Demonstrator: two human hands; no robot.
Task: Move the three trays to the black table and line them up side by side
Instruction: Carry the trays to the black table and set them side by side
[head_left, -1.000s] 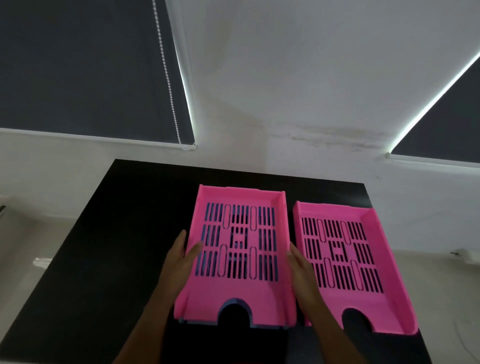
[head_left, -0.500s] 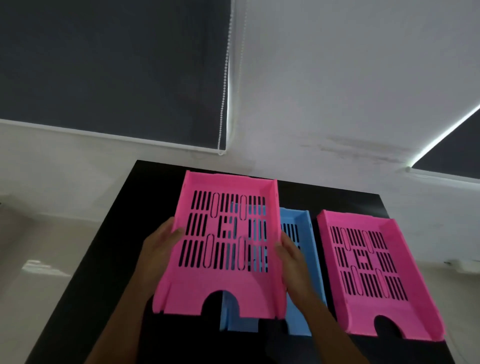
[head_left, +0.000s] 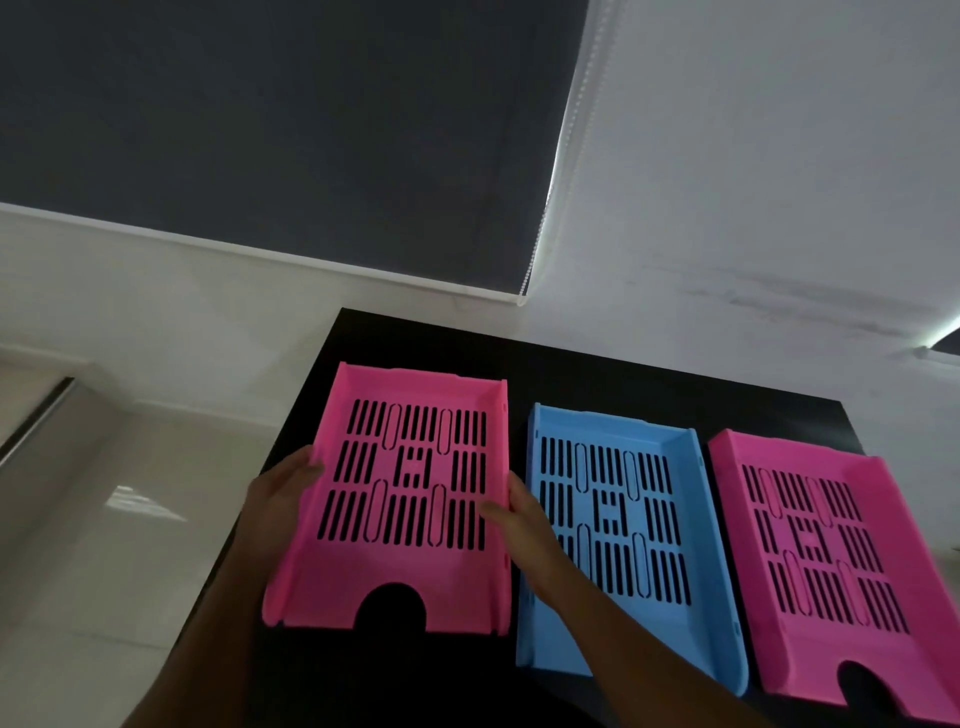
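Three slotted plastic trays lie in a row on the black table (head_left: 597, 374). The left pink tray (head_left: 363, 582) is gripped at both long sides: my left hand (head_left: 280, 499) on its left wall, my right hand (head_left: 524, 525) on its right wall. Whether it rests on the table or hangs just above it I cannot tell. A blue tray (head_left: 670, 623) sits in the middle, partly covered by my right forearm. A second pink tray (head_left: 872, 634) sits at the right, its near corner cut off by the frame.
The table's left edge runs just beside the held tray, with pale floor (head_left: 104, 519) beyond it. A white wall (head_left: 727, 208) and a dark roller blind (head_left: 260, 130) stand behind the table. Bare black surface shows behind the trays.
Both hands lifted the upper pink tray off the blue one and carried it left. The blue tray, first hidden beneath it, now lies fully uncovered in the middle.
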